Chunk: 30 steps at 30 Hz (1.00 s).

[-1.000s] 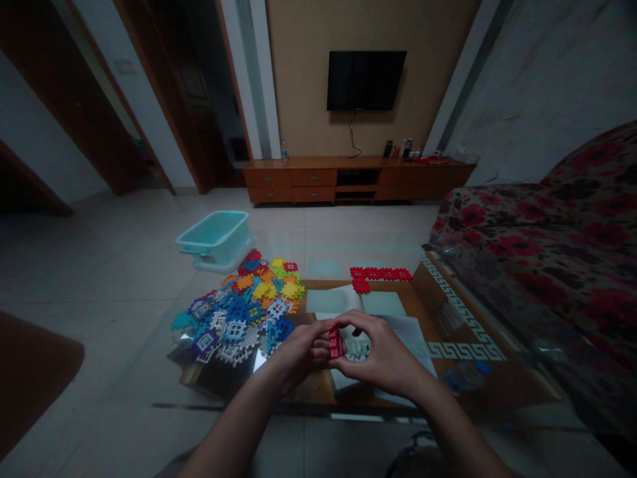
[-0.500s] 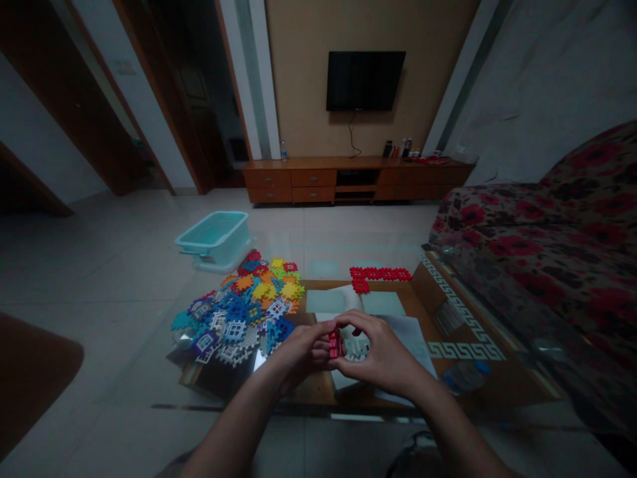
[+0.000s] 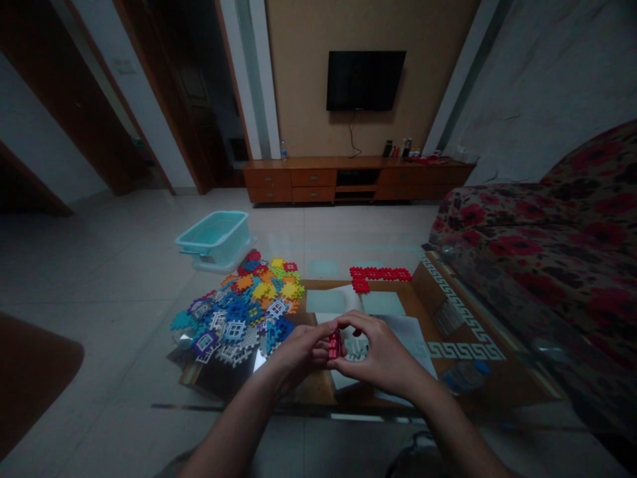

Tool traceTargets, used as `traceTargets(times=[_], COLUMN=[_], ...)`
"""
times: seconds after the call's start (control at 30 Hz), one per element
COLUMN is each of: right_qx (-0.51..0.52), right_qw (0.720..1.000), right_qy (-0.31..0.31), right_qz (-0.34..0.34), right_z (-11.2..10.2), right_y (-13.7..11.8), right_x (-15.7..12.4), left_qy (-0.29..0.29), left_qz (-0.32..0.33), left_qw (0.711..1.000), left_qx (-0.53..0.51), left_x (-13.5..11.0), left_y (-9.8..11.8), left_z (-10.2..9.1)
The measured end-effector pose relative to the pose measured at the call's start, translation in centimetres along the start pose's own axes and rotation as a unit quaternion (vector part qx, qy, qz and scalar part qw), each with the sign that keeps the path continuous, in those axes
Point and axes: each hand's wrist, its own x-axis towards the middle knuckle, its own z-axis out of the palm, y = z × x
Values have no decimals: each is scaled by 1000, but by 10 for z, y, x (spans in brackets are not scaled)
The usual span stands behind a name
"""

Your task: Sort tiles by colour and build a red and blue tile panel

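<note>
Close above the near part of the glass table, my left hand (image 3: pixel 301 348) and my right hand (image 3: pixel 375 348) meet around red interlocking plastic pieces (image 3: pixel 334 345). Both hands are closed on them, thumbs and fingers pinching from either side. Fingers hide much of the red pieces, so how many there are I cannot tell. To the left lies a big heap of interlocking tiles (image 3: pixel 253 312) in blue, white, yellow, orange and other colours. Farther back, a joined row of red tiles (image 3: pixel 381 273) lies flat, with a red tile (image 3: pixel 361 286) attached below its left end.
A teal plastic basket (image 3: pixel 213 239) stands behind the heap. Papers (image 3: pixel 411 332) and a bottle with a blue cap (image 3: pixel 465 377) show at the right, apparently under the glass table top (image 3: pixel 164 385). A flowered sofa (image 3: pixel 542 232) borders the right side.
Almost nothing differs. Both hands stay in place on the red pieces, with at most a very slight shift of the fingers.
</note>
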Motion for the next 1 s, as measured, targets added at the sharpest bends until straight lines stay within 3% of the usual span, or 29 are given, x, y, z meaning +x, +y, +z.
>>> traceTargets(times=[0.37, 0.57, 0.8, 0.9, 1.0], right_qx=[5, -1, 2, 76, 150], right_qw=[1000, 999, 989, 978, 969], right_qy=[11, 33, 93, 85, 67], right_qz=[-6, -4, 118, 173, 185], right_z=[5, 9, 20, 27, 32], right_y=[1, 2, 14, 16, 16], right_x=[0, 0, 2, 4, 6], left_qy=[5, 49, 135, 153, 149], left_qz=[6, 27, 135, 157, 172], left_qw=[1000, 998, 977, 971, 970], left_qx=[-15, -40, -89, -93, -89], left_x=[2, 6, 12, 15, 17], left_y=[-2, -2, 2, 2, 0], left_z=[0, 0, -5, -7, -8])
